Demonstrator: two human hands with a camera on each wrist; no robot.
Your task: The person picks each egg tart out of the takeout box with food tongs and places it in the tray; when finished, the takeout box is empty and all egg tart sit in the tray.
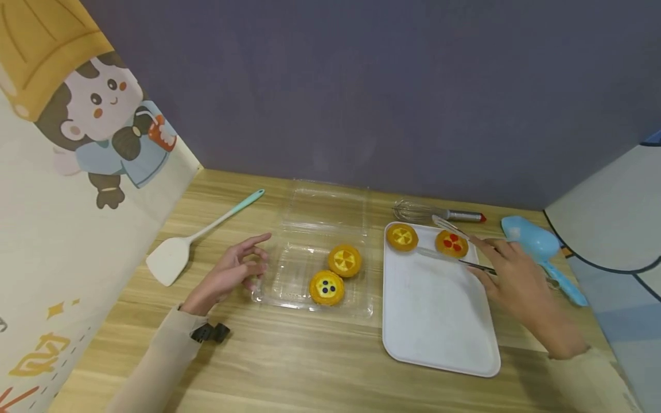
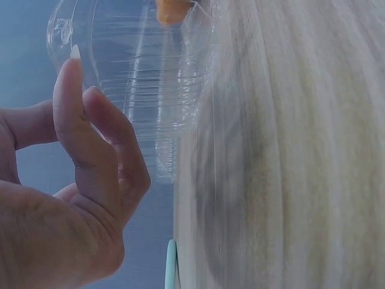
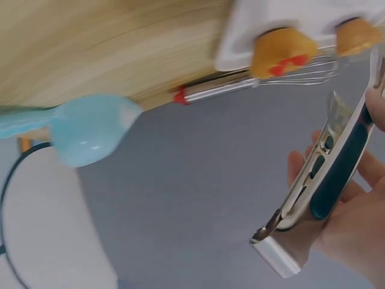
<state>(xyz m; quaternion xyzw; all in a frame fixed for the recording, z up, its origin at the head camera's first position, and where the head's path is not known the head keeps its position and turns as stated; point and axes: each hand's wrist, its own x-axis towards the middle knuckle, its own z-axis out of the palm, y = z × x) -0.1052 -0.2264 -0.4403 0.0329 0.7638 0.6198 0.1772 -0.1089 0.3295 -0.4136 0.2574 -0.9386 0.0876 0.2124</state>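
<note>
My right hand [image 1: 511,281] grips metal tongs [image 3: 340,171] with teal grips. Their arms stand spread on either side of a red-topped tart [image 1: 451,244] on a white tray [image 1: 439,327]. A tart with yellow wedges [image 1: 402,237] sits at the tray's far left corner. Left of the tray, a clear plastic box [image 1: 294,272] lies with its lid [image 1: 327,206] folded back. Inside are another wedge-topped tart [image 1: 345,261] and a tart with dark berries [image 1: 327,288]. Beside the box's left edge is my left hand [image 1: 234,269], fingers loosely bent, holding nothing, fingertips right at the rim.
A white spatula [image 1: 170,258] with a mint handle lies at the left by the wall. Behind the tray rests a whisk [image 1: 439,213]. A light blue scoop [image 1: 537,241] lies at the far right. A dark panel [image 1: 361,103] borders the table's back.
</note>
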